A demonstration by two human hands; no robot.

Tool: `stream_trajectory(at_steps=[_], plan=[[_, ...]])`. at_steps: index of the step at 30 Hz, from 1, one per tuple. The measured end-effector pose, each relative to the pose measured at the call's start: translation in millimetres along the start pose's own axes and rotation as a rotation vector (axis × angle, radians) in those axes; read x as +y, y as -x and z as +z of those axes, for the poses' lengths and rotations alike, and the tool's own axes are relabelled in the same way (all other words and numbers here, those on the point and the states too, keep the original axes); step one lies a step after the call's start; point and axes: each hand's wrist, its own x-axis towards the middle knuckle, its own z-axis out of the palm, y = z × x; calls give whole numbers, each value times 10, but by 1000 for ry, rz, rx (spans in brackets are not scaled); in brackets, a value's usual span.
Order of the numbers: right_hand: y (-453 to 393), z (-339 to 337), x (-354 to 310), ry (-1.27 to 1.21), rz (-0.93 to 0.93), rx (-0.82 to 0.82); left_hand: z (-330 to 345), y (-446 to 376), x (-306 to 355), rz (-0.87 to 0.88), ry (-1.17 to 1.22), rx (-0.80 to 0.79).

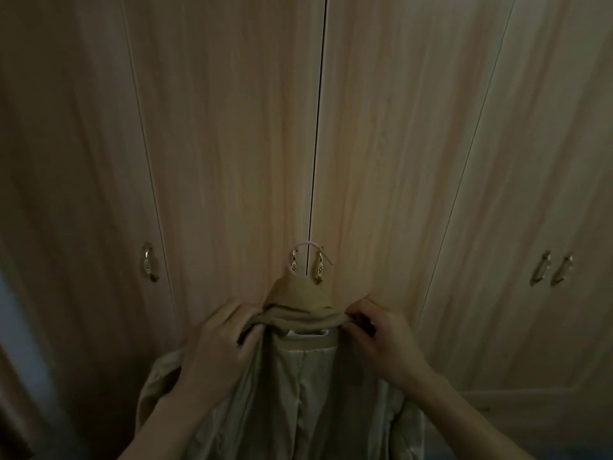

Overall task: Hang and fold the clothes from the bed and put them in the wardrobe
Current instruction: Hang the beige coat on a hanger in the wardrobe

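One beige coat [298,393] hangs on one pink hanger [306,245] hooked over the two centre handles [306,265] of the closed wardrobe [232,127]. The left hand [215,343] and right hand [384,340] each grip the collar with curled fingers. The room is dim; five handles show across the light wood-grain doors.

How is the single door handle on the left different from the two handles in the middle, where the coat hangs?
The left handle is bare; the middle handles carry a pink hanger hook looped over them. The left handle stands alone on its door; the middle handles sit as a pair either side of the door gap, just above the beige coat. All look like similar gold metal pulls at roughly one height.
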Motion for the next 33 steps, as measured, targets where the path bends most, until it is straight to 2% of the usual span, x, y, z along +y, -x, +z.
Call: stream_trajectory(at_steps=[5, 12, 18, 21, 23, 25, 28, 33], plan=[[-388, 407, 388, -84, -49, -2, 395, -300, -274, -3, -66, 20], [-942, 678, 1108, -195, -48, -8, 733, -741, -599, -56, -113, -51], [-1407, 846, 1381, -189, -71, -146, 977, -789, -937, -129, -156, -56], [-1505, 852, 1407, -179, -89, -230, 1021, -822, -1050, -139, -94, -36], [-1555, 867, 1407, -215, -15, -247, 1041, -843, -1123, -126, -70, -23], [-1610, 917, 1430, -262, 117, -185, 1056, -832, -1182, -118, -60, -8], [-1699, 1029, 1562, -182, 258, -72, 1085, -811, -1285, -95, -45, 8], [-1838, 1202, 1700, -86, 377, -203, 1104, -841, -1343, -6, 4, 111]])
